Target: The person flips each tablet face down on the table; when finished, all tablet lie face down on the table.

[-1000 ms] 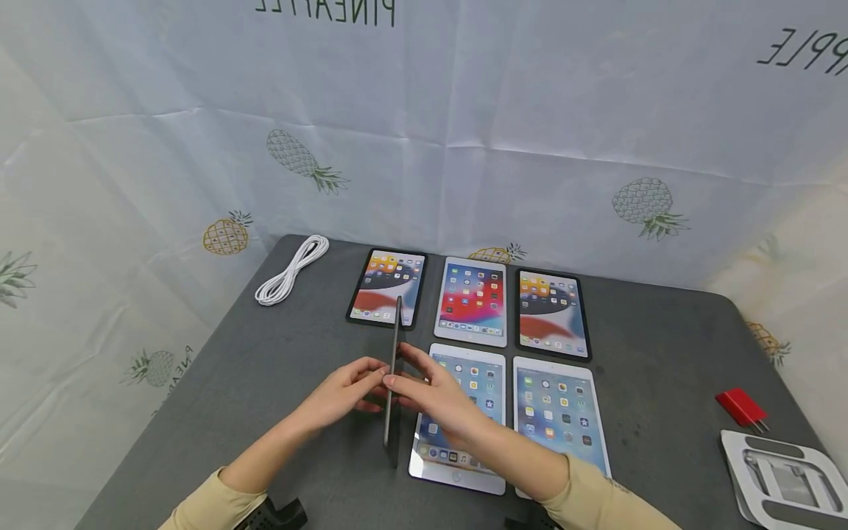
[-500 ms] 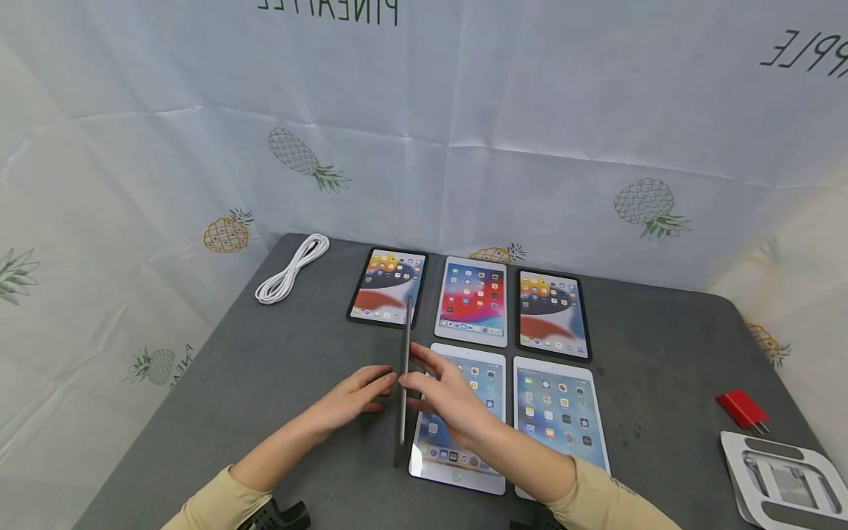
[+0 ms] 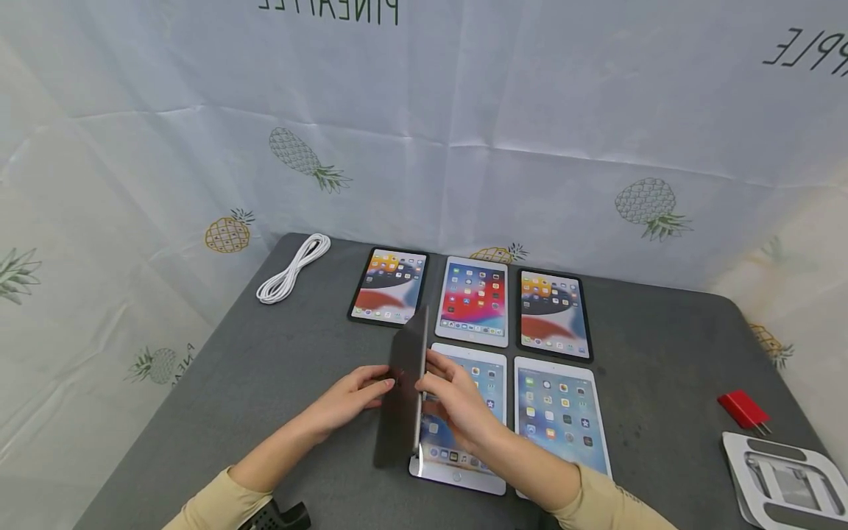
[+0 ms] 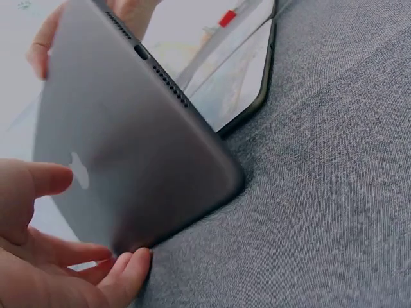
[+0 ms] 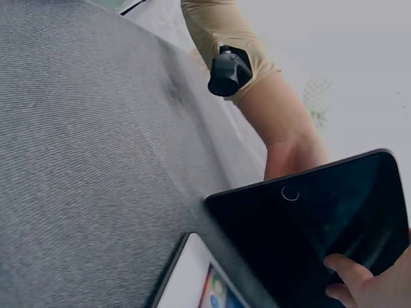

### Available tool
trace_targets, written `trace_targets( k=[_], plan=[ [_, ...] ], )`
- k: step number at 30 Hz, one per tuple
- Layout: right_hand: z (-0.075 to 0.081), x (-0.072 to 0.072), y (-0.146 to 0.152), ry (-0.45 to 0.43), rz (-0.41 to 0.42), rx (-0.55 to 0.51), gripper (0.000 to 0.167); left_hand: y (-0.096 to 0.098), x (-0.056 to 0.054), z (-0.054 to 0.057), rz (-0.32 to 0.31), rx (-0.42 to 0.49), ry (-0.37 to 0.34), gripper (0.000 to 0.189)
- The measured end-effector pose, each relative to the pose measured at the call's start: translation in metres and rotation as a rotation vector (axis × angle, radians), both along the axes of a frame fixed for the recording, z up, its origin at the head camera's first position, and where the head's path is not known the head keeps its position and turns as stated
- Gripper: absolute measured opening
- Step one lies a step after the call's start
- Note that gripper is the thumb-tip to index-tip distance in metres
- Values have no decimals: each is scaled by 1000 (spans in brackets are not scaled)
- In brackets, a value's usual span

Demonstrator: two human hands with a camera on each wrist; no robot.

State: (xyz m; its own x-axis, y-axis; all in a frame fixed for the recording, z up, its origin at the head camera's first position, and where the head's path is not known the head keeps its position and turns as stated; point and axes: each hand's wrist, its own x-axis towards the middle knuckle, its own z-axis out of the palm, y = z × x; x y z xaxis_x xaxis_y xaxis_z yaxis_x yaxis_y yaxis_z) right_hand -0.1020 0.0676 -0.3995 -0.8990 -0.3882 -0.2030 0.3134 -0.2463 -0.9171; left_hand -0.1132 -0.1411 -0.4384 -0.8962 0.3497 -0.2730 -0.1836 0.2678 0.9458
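Note:
A dark grey tablet (image 3: pixel 402 394) stands tilted on its long edge, its back with a pale logo toward the left. My left hand (image 3: pixel 354 397) holds its lower edge; in the left wrist view the thumb (image 4: pixel 54 178) lies by the logo, the fingertips (image 4: pixel 138 260) at the edge. From the other side my right hand (image 3: pixel 464 405) grips the upper edge. On the dark screen (image 5: pixel 302 224), which has a round home button, a right fingertip (image 5: pixel 340 263) rests. A white-framed tablet (image 3: pixel 457 478) lies partly hidden beneath the right hand.
In the back row lie a black-framed tablet (image 3: pixel 389 287), a white one (image 3: pixel 472 302) and another black one (image 3: pixel 555 313). A further white tablet (image 3: pixel 563 412) is at front right. A coiled white cable (image 3: pixel 291 271), red plug (image 3: pixel 745 408) and folding stand (image 3: pixel 778 475) lie nearer the table sides.
The grey tablet has moved right and turned from edge-on, so its back now shows in the head view. The right hand has shifted right with it; the left hand has moved slightly right.

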Motion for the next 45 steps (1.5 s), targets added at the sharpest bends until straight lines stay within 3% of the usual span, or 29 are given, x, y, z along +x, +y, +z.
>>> trace_targets(
  k=[9,14,24,31,38,45],
  plan=[
    [-16,-1,0,-58,-35,-35,59,-10,2,2,129,-124,42,58],
    [-24,1,-7,-78,-29,-36,59,-14,3,4,160,-196,68,62],
    [-34,-1,-18,-124,-50,-119,57,-29,1,3,177,-145,69,63],
    [-35,-2,-21,-133,-59,-145,53,-39,4,2,167,-100,-7,58],
    [-35,-1,-25,-148,-59,-130,50,-44,5,-2,236,-105,-15,51],
    [-37,-2,-24,-168,-3,-104,59,-54,2,-2,255,-109,-2,50]
  ],
)
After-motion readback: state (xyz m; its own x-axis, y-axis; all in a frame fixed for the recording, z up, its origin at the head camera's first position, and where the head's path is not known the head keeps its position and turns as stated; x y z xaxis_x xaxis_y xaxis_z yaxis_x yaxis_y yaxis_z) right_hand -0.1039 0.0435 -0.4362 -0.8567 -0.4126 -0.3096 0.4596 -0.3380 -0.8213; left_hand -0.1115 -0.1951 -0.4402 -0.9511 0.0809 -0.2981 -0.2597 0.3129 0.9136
